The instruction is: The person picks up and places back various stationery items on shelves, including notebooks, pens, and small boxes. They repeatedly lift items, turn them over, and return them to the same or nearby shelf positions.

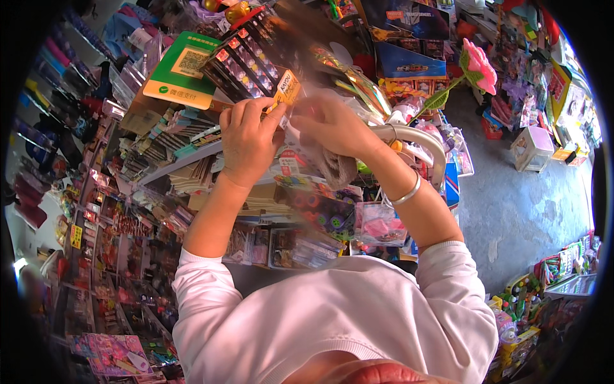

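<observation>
My left hand pinches a yellow card with black writing between thumb and fingertips. To its right, my right hand is curled and blurred by motion. A crumpled brownish-grey cloth hangs from under its palm and appears gripped there; the fingers partly hide what they touch. Between the hands, clear plastic packaging with a red-and-white label hangs below the card. Just beyond the left fingertips stands a dark display box with rows of small shiny items.
A green payment sign with a printed code leans left of the box. A curved metal tube and a pink crocheted flower stand at right. Packaged toys crowd the rack before me. Grey floor lies at right.
</observation>
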`<state>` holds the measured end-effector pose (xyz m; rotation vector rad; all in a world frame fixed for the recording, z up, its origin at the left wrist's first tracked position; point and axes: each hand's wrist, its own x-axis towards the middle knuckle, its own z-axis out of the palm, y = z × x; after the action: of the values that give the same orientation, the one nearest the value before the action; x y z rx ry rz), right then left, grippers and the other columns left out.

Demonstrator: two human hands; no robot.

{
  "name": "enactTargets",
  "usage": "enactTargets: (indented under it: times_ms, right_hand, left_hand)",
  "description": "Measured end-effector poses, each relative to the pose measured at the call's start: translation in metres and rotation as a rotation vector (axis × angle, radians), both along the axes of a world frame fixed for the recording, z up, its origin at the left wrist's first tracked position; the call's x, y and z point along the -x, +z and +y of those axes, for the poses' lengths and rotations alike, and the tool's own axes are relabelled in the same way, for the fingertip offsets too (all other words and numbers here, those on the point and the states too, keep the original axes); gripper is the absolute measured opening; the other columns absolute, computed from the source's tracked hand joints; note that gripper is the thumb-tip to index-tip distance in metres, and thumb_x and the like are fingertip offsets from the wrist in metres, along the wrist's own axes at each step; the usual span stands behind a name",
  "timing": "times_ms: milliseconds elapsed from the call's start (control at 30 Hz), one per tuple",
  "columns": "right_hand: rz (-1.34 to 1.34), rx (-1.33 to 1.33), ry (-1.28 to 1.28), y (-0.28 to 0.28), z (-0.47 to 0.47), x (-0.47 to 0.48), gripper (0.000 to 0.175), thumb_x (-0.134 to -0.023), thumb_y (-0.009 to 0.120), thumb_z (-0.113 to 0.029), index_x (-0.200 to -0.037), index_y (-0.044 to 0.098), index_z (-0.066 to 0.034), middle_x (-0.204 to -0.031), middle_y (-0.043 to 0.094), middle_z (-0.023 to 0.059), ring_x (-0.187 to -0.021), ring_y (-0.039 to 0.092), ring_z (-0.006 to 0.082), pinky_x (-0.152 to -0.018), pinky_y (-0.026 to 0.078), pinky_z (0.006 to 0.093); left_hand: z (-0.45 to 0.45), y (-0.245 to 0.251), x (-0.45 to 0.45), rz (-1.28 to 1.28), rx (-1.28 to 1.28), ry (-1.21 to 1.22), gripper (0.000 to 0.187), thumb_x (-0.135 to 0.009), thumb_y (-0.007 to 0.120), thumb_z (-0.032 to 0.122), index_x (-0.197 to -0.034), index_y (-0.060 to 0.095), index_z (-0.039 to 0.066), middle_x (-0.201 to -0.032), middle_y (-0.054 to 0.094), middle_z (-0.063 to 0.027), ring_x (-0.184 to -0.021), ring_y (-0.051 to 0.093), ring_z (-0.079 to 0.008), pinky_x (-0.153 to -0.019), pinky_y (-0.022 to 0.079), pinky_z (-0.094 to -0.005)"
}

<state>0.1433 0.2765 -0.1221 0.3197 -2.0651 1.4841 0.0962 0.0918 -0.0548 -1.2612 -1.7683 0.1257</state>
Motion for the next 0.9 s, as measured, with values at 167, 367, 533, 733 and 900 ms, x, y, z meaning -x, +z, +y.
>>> enactTargets:
  times_ms: [167, 367, 533, 733, 900]
  right_hand:
    - [-0.159, 0.174, 0.246, -0.003, -0.001, -0.031, 0.044, -0.089, 0.069, -0.036, -0.114, 0.066, 0.0003, -0.078, 0.07, 0.0157, -0.071, 0.067, 0.022, -0.065, 0.051, 0.0366]
    - [-0.291, 0.137, 0.387, -0.007, -0.003, -0.066, 0.037, -0.092, 0.067, -0.022, -0.118, 0.062, 0.0035, -0.075, 0.067, 0.0072, -0.066, 0.062, 0.0095, -0.06, 0.048, 0.0262]
    - [-0.383, 0.162, 0.537, -0.01, -0.011, -0.094, 0.039, -0.092, 0.064, -0.023, -0.12, 0.061, 0.0034, -0.08, 0.069, 0.0116, -0.069, 0.066, 0.0156, -0.065, 0.054, 0.032]
    - [-0.426, 0.028, 0.536, -0.019, -0.019, -0.114, 0.038, -0.095, 0.067, -0.017, -0.125, 0.059, 0.004, -0.088, 0.065, 0.0047, -0.081, 0.056, 0.0079, -0.074, 0.047, 0.0241]
    - [-0.46, 0.084, 0.603, -0.028, -0.019, -0.132, 0.035, -0.095, 0.065, -0.018, -0.124, 0.06, 0.002, -0.091, 0.069, 0.0077, -0.082, 0.063, 0.01, -0.073, 0.051, 0.0268]
  left_hand:
    - [0.007, 0.003, -0.002, -0.067, 0.021, 0.063, 0.053, -0.061, 0.085, 0.016, -0.111, 0.07, 0.018, -0.111, 0.059, 0.0009, -0.104, 0.054, -0.0224, -0.086, 0.039, -0.0414]
    - [0.012, 0.005, -0.002, -0.09, 0.033, 0.083, 0.052, -0.062, 0.086, 0.018, -0.112, 0.07, 0.017, -0.111, 0.057, 0.0, -0.105, 0.052, -0.0222, -0.087, 0.039, -0.0416]
    - [0.013, 0.003, -0.001, -0.087, -0.007, 0.049, 0.048, -0.063, 0.083, 0.016, -0.109, 0.07, 0.017, -0.108, 0.057, 0.0004, -0.103, 0.052, -0.0215, -0.086, 0.039, -0.0405]
    - [0.013, -0.003, 0.006, -0.033, -0.064, 0.041, 0.043, -0.065, 0.081, 0.014, -0.106, 0.069, 0.014, -0.108, 0.057, 0.0004, -0.102, 0.052, -0.0207, -0.086, 0.039, -0.0402]
    - [0.01, -0.01, 0.01, -0.036, -0.056, 0.056, 0.036, -0.07, 0.075, 0.016, -0.106, 0.07, 0.014, -0.108, 0.057, -0.0014, -0.105, 0.052, -0.0224, -0.088, 0.039, -0.0424]
